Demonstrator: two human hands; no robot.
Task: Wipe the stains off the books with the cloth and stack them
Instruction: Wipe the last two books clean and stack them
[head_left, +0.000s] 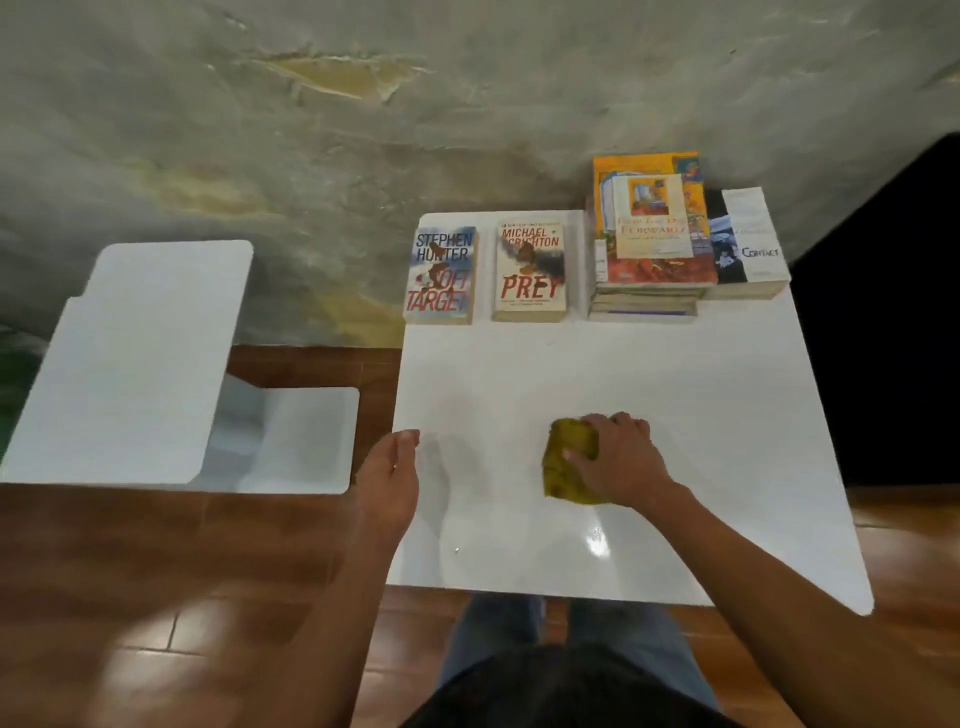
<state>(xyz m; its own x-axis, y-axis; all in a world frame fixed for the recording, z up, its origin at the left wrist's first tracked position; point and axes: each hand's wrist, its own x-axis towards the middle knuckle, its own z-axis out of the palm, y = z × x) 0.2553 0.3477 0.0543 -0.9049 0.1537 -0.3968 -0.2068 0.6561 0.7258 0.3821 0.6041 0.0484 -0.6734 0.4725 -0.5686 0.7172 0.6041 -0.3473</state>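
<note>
Two stained paperbacks wait: with your right hand (621, 457) gripping the crumpled yellow-green cloth (569, 460) and left hand (389, 478) relaxed open, fetch the Prey paperback (530, 270).

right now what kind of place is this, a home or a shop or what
Probably a room in a home, though that is a guess. A small white table with paperback books stands against a stained, peeling wall on a wooden floor. The right hand grips a yellow cloth.

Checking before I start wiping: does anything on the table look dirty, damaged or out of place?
Yes. Soft Target and Prey both carry dark brown smears across their covers. The book stack sits slightly uneven. The right hand grips the yellow cloth.
</note>
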